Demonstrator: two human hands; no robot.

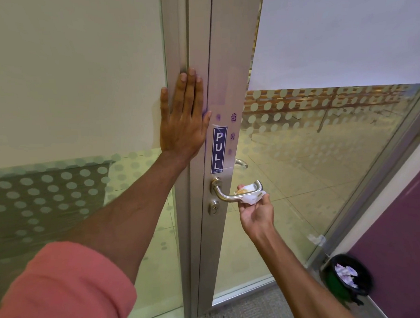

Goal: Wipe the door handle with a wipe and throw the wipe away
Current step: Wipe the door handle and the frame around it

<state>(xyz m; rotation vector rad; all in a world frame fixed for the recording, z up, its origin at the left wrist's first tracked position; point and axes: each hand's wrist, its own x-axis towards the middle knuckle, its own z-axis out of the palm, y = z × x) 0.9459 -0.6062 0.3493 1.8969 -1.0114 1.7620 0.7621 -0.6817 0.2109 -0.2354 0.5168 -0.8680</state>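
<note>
A silver lever door handle (224,194) sticks out from the metal frame of a glass door, below a blue PULL sticker (218,150). My right hand (255,213) comes up from under the handle's free end and pinches a crumpled white wipe (251,196) wrapped around the lever. My left hand (185,116) lies flat, fingers straight, against the door frame (209,244) above the handle. A green bin with a black liner (345,277) stands on the floor at the lower right, with crumpled paper inside.
A keyhole cylinder (214,208) sits just below the handle. The glass door (325,152) carries frosted dots, and a second handle (240,162) shows through it. A purple wall (402,234) runs along the right. Grey carpet (248,312) lies at the bottom.
</note>
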